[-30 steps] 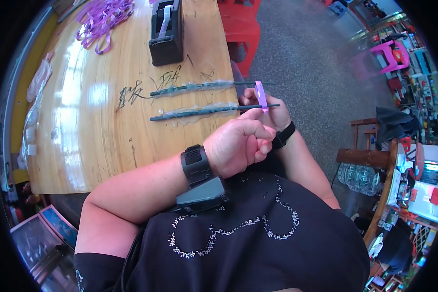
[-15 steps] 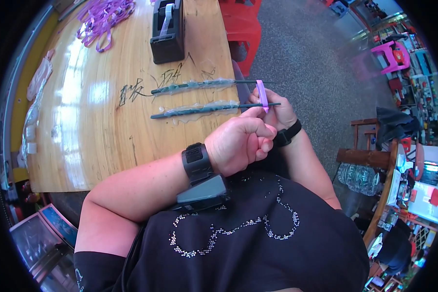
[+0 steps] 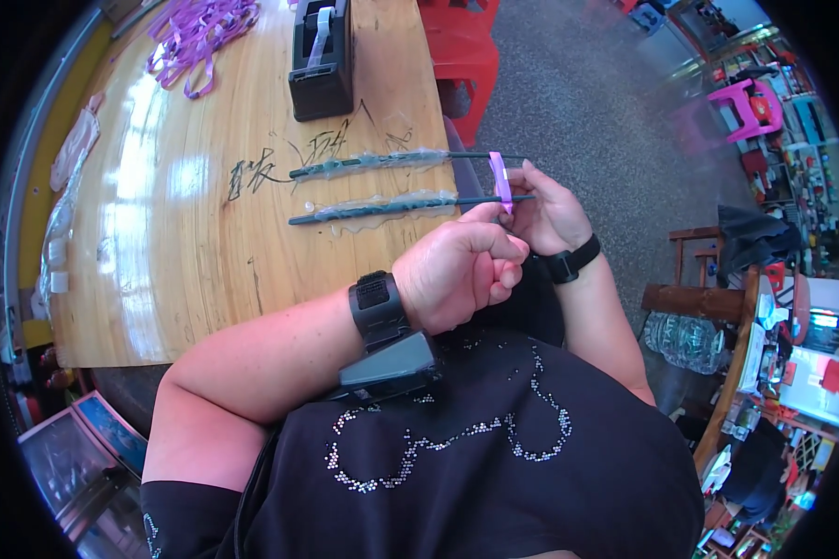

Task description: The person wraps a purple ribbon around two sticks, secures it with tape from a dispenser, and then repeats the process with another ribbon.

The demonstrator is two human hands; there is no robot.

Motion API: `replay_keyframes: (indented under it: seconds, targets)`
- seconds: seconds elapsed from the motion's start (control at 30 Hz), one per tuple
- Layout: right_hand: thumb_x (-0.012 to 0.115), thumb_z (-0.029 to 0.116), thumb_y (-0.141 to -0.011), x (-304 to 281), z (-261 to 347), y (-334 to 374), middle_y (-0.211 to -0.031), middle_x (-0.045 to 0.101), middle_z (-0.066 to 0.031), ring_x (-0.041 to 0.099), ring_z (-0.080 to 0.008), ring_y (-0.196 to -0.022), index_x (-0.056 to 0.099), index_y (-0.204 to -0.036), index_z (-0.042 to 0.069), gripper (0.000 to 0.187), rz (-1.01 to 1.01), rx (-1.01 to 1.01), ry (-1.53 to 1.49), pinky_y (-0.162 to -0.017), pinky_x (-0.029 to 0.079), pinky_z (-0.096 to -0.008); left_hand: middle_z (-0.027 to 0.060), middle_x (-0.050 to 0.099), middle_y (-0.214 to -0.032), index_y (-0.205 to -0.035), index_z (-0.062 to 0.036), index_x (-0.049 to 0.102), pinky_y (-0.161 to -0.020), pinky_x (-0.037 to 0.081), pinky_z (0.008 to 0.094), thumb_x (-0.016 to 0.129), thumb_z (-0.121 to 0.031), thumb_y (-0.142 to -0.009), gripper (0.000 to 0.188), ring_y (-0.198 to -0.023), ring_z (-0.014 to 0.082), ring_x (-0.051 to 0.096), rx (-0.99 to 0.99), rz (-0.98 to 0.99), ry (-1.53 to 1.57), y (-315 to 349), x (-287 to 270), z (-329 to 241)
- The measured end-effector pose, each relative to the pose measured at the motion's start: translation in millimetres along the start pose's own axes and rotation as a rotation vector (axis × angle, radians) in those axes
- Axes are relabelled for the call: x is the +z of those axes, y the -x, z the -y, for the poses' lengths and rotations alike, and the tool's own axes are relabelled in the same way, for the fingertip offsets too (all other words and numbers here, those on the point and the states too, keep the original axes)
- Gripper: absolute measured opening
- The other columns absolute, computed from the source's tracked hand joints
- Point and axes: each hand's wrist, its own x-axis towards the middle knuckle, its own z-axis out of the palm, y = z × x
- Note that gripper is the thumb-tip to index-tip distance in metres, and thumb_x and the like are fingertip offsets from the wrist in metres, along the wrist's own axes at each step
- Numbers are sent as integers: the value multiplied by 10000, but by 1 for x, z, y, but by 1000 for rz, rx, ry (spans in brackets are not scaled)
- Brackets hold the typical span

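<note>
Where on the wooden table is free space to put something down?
Bare wood lies on the table between the two wrapped sticks and its near edge, and between the tape dispenser and the purple bands. The right edge, at both hands, is crowded.

My left hand (image 3: 461, 270) curls into a loose fist, wrist bent inward; my right hand (image 3: 550, 214) sits just beyond it, fingers (image 3: 513, 210) pinched together.

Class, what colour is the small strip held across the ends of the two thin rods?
Purple strip, clearest in the head view.
</note>
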Motion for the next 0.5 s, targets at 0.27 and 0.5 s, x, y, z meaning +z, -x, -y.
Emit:
replay_keyframes:
  seconds: [0.27, 0.5]
  targets:
    - [463, 431, -908, 4, 9, 9, -916, 619, -111, 573, -196, -807, 600, -982, 20, 439, 54, -42, 117, -731, 450, -312, 18, 522, -767, -1239, -103, 302, -577, 390, 240, 495, -4, -777, 510, -654, 108, 493, 7, -15, -12, 0, 2, 0]
    - [643, 298, -828, 24, 16, 12, -781, 646, -41, 584, -107, -693, 644, -874, 58, 244, -139, -176, 505, -645, 418, -233, 16, 526, -764, -1251, -100, 290, -579, 391, 243, 497, -4, -778, 526, -651, 109, 494, 15, -23, -20, 1, 1, 0]
